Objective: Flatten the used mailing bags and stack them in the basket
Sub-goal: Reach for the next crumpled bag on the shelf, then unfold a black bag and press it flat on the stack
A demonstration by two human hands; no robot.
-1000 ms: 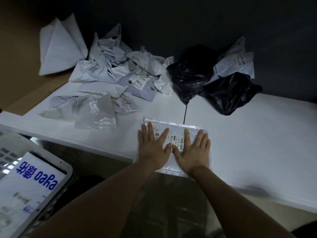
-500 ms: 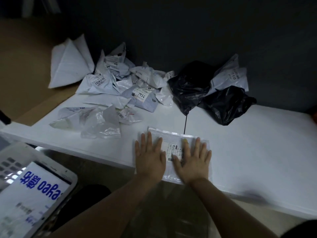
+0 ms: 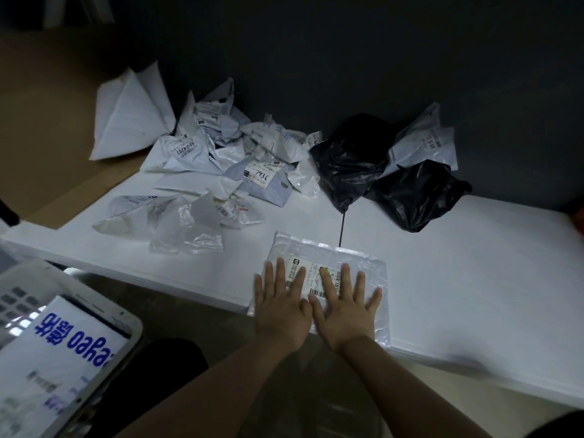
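The mailing bag (image 3: 328, 257) lies flat under your palms at the table (image 3: 458, 263) edge; your left hand (image 3: 281, 311) and right hand (image 3: 344, 311) press it side by side, fingers spread, gripping nothing.

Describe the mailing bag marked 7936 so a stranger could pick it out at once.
Start at the white table and find the crumpled heap of pale bags along its back edge, left of the two black bags. At the heap's front sits a bluish-grey bag. It alone carries a white label with 7936 handwritten on it.
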